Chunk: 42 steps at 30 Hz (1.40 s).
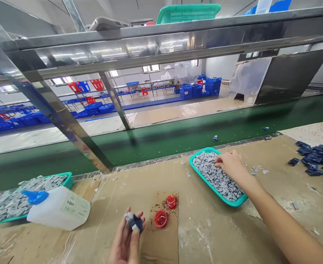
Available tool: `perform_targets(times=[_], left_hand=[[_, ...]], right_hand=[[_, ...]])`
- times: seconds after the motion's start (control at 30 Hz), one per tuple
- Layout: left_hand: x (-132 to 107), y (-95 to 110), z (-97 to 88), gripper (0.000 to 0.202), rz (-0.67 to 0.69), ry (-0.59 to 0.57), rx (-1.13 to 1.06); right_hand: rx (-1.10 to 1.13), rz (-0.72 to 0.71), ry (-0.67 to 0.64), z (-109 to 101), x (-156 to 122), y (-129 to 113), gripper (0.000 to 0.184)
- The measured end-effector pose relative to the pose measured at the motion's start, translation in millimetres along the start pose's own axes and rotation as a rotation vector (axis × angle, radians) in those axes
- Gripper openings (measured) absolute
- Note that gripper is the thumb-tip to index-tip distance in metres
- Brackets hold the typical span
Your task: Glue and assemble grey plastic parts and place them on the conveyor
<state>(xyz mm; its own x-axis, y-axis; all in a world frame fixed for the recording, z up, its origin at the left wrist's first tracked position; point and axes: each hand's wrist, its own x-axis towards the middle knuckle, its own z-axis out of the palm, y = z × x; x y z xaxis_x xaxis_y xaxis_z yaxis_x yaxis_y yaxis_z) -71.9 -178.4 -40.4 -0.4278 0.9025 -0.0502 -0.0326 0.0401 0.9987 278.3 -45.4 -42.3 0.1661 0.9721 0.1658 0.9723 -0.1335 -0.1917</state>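
My left hand (127, 238) is closed around a small dark blue plastic part (137, 223) with pale grey pieces on it, low in the middle of the view. Over the far side of a green basket (204, 179), the fingers of my right hand (230, 165) pinch together at the heap of small grey plastic pieces (219, 178). Whether a piece is between them is hidden. Two red caps lie near my left hand: the nearer cap (160, 219) holds some liquid, and the farther cap (171, 202) sits just behind it on a stained cardboard strip (164, 245).
A white bottle with a blue cap (61, 209) leans by another green basket (69, 179) of grey pieces at left. Dark blue parts (319, 157) lie piled at right. Beyond the bench run a green conveyor belt (161, 141) and metal posts (114, 99) under a shelf.
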Motion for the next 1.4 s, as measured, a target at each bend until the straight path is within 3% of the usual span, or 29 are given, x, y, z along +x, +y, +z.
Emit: perform_targets(times=[0.17,0.33,0.47,0.57,0.67,0.77,0.93,1.2,1.4], left_hand=[[28.5,17.8,1.5,0.068,0.051,-0.073,0.042],[99.0,8.0,27.9,0.049,0.217,-0.282,0.208],[159.8,-3.2,60.7,0.036,0.394,-0.327,0.495],[194.4,-9.3,87.4,0.034,0.447,-0.278,0.550],[217.1,-17.4,107.9,0.039,0.490,-0.203,0.575],[228.9,-27.5,115.6,0.051,0.510,-0.114,0.578],[233.8,-38.1,112.7,0.052,0.519,-0.031,0.564],[230.0,-39.8,120.0,0.039,0.676,-0.077,0.561],[232.4,-43.6,118.9,0.036,0.696,-0.075,0.558]], right_hand=[[-0.067,-0.016,-0.015,9.8,-1.7,2.6,0.018],[-0.039,-0.088,0.100,10.7,-11.6,-0.1,0.025],[0.354,-0.138,0.194,-14.1,-37.7,-27.5,0.030],[0.720,-0.107,0.064,-29.7,-61.5,-63.5,0.025],[0.939,-0.105,-0.119,-27.9,-78.5,-97.1,0.025],[1.078,-0.079,-0.229,-13.3,-87.4,-117.1,0.027],[1.242,0.099,-0.365,11.4,-93.7,-126.5,0.029],[1.343,0.205,-0.484,26.7,-98.7,-135.0,0.033],[1.305,0.245,-0.535,32.5,-99.2,-136.2,0.035]])
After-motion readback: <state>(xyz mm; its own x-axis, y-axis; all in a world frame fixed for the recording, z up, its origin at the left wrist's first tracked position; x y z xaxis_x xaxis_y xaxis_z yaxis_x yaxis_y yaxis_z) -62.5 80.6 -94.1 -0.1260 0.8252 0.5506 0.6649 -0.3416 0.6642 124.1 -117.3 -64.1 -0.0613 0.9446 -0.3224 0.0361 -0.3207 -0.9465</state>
